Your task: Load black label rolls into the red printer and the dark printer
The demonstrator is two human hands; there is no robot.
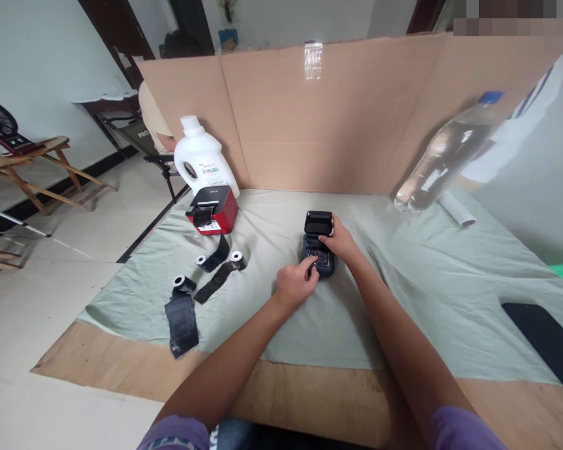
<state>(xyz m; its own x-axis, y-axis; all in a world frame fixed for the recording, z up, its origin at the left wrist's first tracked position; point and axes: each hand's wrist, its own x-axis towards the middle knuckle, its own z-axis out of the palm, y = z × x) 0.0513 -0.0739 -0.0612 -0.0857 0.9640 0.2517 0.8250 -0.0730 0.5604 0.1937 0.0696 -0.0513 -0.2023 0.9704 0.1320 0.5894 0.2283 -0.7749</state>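
A small dark portable printer (326, 265) lies on the cloth in front of me with its black lid (318, 222) raised. My right hand (341, 242) grips its right side near the hinge, thumb reaching over the edge. At the lower left edge, my left hand (296, 285) is closed on the body, with a fingertip inside the open compartment. What lies in that compartment is too small to make out. Off to the left are several partly unrolled black label rolls (184, 284). Behind them stands a red and black label printer (220, 211) with a black strip hanging from its front.
A white detergent jug (206, 156) stands behind the red printer. Along the back runs a cardboard panel (319, 125). On the right, a large clear bottle (445, 156) leans beside a white tube (457, 209). A black phone (544, 340) lies at the right edge. A person's arm (157, 119) shows behind the panel.
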